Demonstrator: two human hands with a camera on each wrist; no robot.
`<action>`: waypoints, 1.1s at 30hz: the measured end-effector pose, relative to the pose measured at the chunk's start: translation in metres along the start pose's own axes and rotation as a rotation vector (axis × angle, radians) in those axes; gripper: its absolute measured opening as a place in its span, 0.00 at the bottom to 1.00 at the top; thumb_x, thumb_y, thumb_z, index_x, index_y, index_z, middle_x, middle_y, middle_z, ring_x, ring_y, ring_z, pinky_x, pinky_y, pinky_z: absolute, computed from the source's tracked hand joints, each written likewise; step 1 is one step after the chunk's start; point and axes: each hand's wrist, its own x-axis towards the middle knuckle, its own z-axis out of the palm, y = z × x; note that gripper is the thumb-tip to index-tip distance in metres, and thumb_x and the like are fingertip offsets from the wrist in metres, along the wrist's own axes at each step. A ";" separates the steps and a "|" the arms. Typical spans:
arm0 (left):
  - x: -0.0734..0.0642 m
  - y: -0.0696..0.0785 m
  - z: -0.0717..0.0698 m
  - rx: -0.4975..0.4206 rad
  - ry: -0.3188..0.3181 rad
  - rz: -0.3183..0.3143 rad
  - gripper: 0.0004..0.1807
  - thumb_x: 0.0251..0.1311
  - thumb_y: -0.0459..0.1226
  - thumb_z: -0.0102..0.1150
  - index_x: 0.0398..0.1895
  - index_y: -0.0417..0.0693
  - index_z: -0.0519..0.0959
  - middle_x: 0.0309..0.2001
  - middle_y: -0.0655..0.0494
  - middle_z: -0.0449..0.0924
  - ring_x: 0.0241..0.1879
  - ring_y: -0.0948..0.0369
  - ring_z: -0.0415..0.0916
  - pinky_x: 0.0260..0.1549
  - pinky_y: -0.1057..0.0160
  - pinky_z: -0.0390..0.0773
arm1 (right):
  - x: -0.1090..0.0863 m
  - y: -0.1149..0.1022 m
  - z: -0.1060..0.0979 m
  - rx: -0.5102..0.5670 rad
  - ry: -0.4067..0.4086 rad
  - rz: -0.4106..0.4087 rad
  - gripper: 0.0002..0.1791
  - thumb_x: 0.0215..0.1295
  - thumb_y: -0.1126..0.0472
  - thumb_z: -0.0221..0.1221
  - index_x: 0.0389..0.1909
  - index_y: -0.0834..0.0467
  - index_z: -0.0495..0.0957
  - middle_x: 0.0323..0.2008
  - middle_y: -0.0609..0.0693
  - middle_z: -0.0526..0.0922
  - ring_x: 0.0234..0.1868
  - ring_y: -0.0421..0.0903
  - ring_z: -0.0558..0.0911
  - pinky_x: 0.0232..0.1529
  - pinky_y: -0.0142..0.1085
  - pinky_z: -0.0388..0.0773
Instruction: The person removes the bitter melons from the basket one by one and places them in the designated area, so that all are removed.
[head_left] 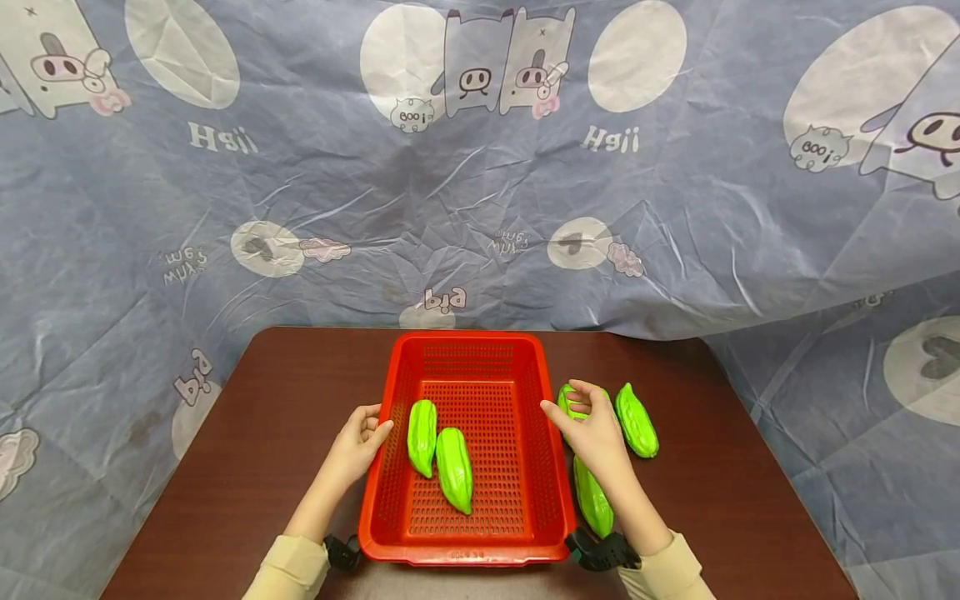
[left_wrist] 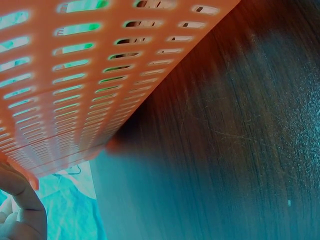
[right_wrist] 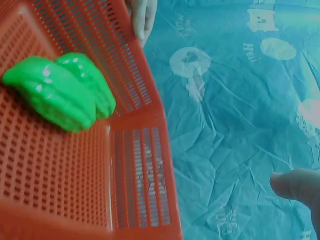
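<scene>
A red plastic basket [head_left: 491, 517] with slotted walls stands in front of me. Inside it, two glossy green bitter melons [head_left: 422, 437] lie side by side on the left half of the floor. My left hand [head_left: 357, 446] grips the left rim, thumb on top and fingers curled at the outside. Over the right rim hovers my right hand [head_left: 596, 425], thumb and fingers spread apart with nothing between them; in the right wrist view its thumb [right_wrist: 297, 185] is apart from the basket.
More green bitter melons [head_left: 637, 422] lie on the brown table [head_left: 705, 508] right of the basket, some partly hidden by my right hand and forearm. A blue-grey cartoon-printed cloth [head_left: 480, 192] hangs behind the table and down its sides.
</scene>
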 end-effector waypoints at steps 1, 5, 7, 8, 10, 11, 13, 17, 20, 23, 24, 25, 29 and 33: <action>0.000 0.000 0.000 0.000 0.001 0.001 0.24 0.70 0.36 0.55 0.64 0.32 0.65 0.42 0.43 0.78 0.33 0.62 0.75 0.31 0.68 0.76 | 0.001 -0.003 0.002 0.010 -0.010 0.004 0.36 0.65 0.50 0.64 0.68 0.62 0.63 0.62 0.62 0.71 0.62 0.58 0.72 0.60 0.52 0.72; 0.000 0.000 0.000 0.002 0.005 0.002 0.24 0.70 0.36 0.55 0.64 0.33 0.66 0.41 0.44 0.78 0.32 0.62 0.75 0.31 0.67 0.76 | 0.006 -0.011 0.014 0.034 -0.051 0.011 0.37 0.64 0.49 0.64 0.68 0.60 0.63 0.62 0.60 0.71 0.62 0.57 0.72 0.58 0.53 0.72; 0.000 0.000 0.000 0.003 0.006 0.003 0.24 0.70 0.36 0.55 0.64 0.33 0.66 0.41 0.44 0.77 0.32 0.62 0.74 0.31 0.67 0.75 | 0.009 -0.013 0.020 0.046 -0.063 0.008 0.38 0.63 0.48 0.65 0.68 0.59 0.63 0.62 0.60 0.72 0.62 0.57 0.72 0.58 0.52 0.73; 0.000 0.000 0.001 0.004 0.007 0.002 0.24 0.70 0.36 0.55 0.64 0.33 0.66 0.42 0.44 0.77 0.32 0.62 0.74 0.31 0.67 0.75 | 0.010 -0.015 0.023 0.053 -0.065 0.006 0.38 0.63 0.48 0.65 0.68 0.59 0.63 0.62 0.60 0.72 0.62 0.57 0.72 0.57 0.52 0.73; 0.000 0.000 0.001 0.004 0.008 0.000 0.24 0.70 0.36 0.55 0.64 0.33 0.66 0.42 0.44 0.77 0.33 0.62 0.74 0.31 0.67 0.75 | 0.011 -0.017 0.029 0.062 -0.064 0.000 0.38 0.62 0.48 0.66 0.68 0.59 0.64 0.61 0.59 0.72 0.62 0.57 0.73 0.57 0.52 0.74; 0.000 0.000 0.001 0.003 0.007 -0.001 0.24 0.70 0.36 0.55 0.64 0.33 0.66 0.42 0.44 0.77 0.33 0.62 0.74 0.32 0.67 0.75 | 0.012 -0.019 0.032 0.067 -0.063 -0.003 0.38 0.62 0.48 0.66 0.68 0.60 0.64 0.61 0.59 0.73 0.61 0.57 0.73 0.57 0.52 0.74; 0.000 -0.001 0.001 0.003 0.007 -0.001 0.24 0.70 0.37 0.55 0.64 0.33 0.66 0.42 0.44 0.77 0.33 0.62 0.75 0.32 0.67 0.75 | 0.014 -0.022 0.037 0.071 -0.060 -0.014 0.37 0.61 0.49 0.66 0.67 0.60 0.64 0.60 0.60 0.73 0.61 0.57 0.74 0.57 0.52 0.74; 0.000 -0.001 0.001 0.005 0.011 -0.001 0.24 0.70 0.37 0.55 0.64 0.33 0.66 0.42 0.44 0.77 0.33 0.62 0.75 0.32 0.68 0.75 | 0.018 -0.026 0.049 0.057 -0.072 -0.034 0.37 0.60 0.49 0.68 0.66 0.60 0.66 0.59 0.60 0.75 0.60 0.58 0.74 0.58 0.52 0.74; 0.000 -0.001 0.001 0.007 0.012 0.002 0.24 0.70 0.37 0.55 0.64 0.33 0.66 0.42 0.44 0.77 0.33 0.62 0.74 0.32 0.68 0.75 | 0.021 -0.028 0.060 0.031 -0.094 -0.053 0.38 0.59 0.49 0.69 0.65 0.60 0.67 0.58 0.60 0.76 0.60 0.59 0.75 0.57 0.53 0.74; 0.000 0.000 0.001 0.010 0.014 0.004 0.24 0.70 0.36 0.55 0.64 0.33 0.66 0.42 0.44 0.77 0.33 0.62 0.75 0.32 0.68 0.75 | 0.023 -0.027 0.070 0.003 -0.117 -0.076 0.38 0.57 0.49 0.70 0.65 0.60 0.68 0.57 0.59 0.77 0.59 0.58 0.76 0.56 0.52 0.75; 0.000 0.000 0.001 0.014 0.016 0.004 0.24 0.70 0.36 0.55 0.64 0.33 0.66 0.42 0.44 0.78 0.33 0.62 0.75 0.32 0.68 0.75 | 0.024 -0.026 0.074 -0.002 -0.127 -0.087 0.38 0.57 0.49 0.70 0.64 0.60 0.68 0.57 0.59 0.77 0.59 0.58 0.76 0.55 0.52 0.75; 0.000 0.000 0.001 0.017 0.017 0.004 0.24 0.70 0.36 0.55 0.64 0.33 0.66 0.42 0.44 0.78 0.33 0.62 0.75 0.32 0.68 0.75 | 0.024 -0.026 0.078 -0.011 -0.136 -0.097 0.38 0.57 0.50 0.70 0.64 0.61 0.68 0.57 0.59 0.77 0.58 0.58 0.76 0.55 0.52 0.75; -0.001 -0.001 0.001 0.016 0.017 0.009 0.24 0.70 0.36 0.55 0.64 0.32 0.66 0.42 0.43 0.77 0.32 0.61 0.74 0.31 0.67 0.74 | 0.025 -0.023 0.092 -0.053 -0.185 -0.128 0.39 0.55 0.49 0.71 0.63 0.62 0.69 0.55 0.59 0.77 0.56 0.58 0.77 0.54 0.51 0.76; -0.001 -0.002 0.001 0.003 0.011 0.010 0.24 0.70 0.36 0.55 0.64 0.32 0.66 0.41 0.44 0.77 0.32 0.61 0.74 0.31 0.68 0.74 | 0.025 -0.020 0.105 -0.111 -0.246 -0.138 0.39 0.55 0.49 0.72 0.63 0.63 0.69 0.55 0.60 0.75 0.57 0.58 0.76 0.53 0.51 0.76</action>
